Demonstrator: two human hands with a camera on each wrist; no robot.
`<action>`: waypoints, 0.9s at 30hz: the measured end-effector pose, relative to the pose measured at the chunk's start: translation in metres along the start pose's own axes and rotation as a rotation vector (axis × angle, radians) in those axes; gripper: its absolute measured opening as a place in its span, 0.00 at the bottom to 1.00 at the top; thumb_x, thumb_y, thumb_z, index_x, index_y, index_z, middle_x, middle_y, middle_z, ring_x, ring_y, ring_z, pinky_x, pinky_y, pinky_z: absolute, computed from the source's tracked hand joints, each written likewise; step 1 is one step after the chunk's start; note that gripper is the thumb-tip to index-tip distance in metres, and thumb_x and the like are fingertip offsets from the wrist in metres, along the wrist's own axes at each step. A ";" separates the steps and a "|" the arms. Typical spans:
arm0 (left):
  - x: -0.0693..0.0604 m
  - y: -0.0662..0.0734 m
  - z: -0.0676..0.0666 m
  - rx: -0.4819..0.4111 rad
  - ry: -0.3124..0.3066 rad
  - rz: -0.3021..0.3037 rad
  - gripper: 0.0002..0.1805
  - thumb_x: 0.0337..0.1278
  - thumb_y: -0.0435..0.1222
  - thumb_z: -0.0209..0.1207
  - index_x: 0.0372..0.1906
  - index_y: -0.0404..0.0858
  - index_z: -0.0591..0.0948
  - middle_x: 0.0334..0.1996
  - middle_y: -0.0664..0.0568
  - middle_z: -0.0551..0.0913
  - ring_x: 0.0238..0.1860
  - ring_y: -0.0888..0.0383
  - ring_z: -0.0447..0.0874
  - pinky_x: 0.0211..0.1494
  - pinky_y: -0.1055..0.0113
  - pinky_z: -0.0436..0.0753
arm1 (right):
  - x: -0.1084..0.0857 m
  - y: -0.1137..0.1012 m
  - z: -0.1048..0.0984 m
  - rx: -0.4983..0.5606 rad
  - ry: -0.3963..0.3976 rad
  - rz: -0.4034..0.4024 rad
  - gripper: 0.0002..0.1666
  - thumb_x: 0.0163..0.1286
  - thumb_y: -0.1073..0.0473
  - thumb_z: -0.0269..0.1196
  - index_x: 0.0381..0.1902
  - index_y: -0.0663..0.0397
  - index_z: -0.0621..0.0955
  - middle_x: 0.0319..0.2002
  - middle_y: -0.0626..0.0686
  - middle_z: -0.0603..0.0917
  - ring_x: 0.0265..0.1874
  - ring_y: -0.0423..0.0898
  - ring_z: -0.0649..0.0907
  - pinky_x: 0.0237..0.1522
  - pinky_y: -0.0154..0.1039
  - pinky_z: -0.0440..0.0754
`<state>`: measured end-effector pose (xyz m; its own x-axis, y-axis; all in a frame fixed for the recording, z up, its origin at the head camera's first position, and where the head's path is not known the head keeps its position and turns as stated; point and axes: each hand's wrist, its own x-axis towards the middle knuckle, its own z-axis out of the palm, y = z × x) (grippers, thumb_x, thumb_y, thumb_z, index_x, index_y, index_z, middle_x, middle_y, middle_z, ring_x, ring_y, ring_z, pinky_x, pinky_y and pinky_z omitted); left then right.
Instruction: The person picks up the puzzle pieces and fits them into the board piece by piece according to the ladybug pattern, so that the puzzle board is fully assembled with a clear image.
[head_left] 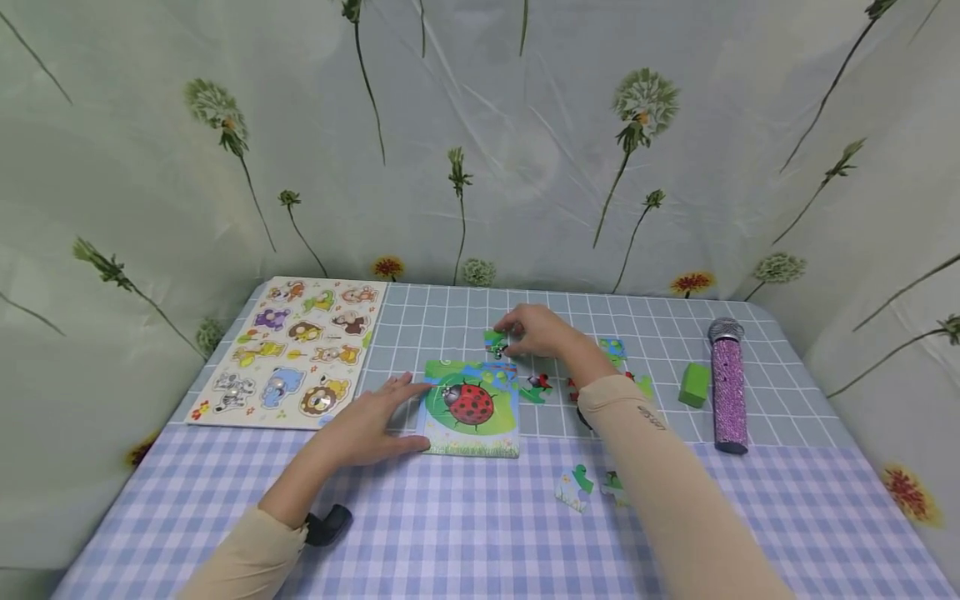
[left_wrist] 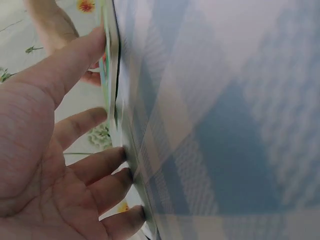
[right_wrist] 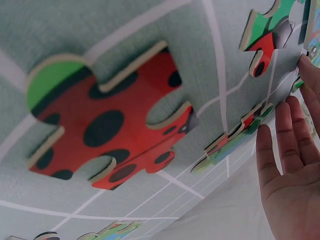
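Observation:
A square ladybug picture board (head_left: pixel 495 429) lies flat in front of me. My left hand (head_left: pixel 371 425) touches its left edge, thumb and index finger spread and mostly straight. Beyond the board's top edge, my right hand (head_left: pixel 536 329) pinches a green and blue jigsaw piece (head_left: pixel 492 337) between thumb and fingers. The right wrist view shows only a sliver of that piece beside the fingertips. Right of the board lies a green jigsaw piece with red (head_left: pixel 535 392). A large red, black-spotted piece (right_wrist: pixel 107 127) fills much of the right wrist view.
More jigsaw pieces, including one with grass (head_left: pixel 572 492) and one blue-green (head_left: pixel 613 348), lie around the right forearm, which hides some. An animal peg puzzle (head_left: pixel 292 333) is at left. A green block (head_left: pixel 694 385) and a glittery purple microphone (head_left: pixel 729 392) lie at right.

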<state>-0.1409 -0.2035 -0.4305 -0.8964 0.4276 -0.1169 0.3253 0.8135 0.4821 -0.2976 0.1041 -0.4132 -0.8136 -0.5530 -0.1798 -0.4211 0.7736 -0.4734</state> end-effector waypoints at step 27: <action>0.006 0.016 0.009 0.058 0.062 -0.114 0.50 0.53 0.57 0.78 0.79 0.44 0.74 0.81 0.32 0.66 0.81 0.28 0.64 0.77 0.24 0.65 | 0.000 -0.001 -0.002 -0.220 -0.010 -0.156 0.26 0.70 0.56 0.73 0.63 0.60 0.87 0.58 0.59 0.87 0.55 0.54 0.87 0.62 0.49 0.86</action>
<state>-0.1385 -0.1841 -0.4315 -0.9449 0.3072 -0.1132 0.2353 0.8776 0.4176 -0.2975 0.1038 -0.4111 -0.7284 -0.6731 -0.1280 -0.6191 0.7266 -0.2980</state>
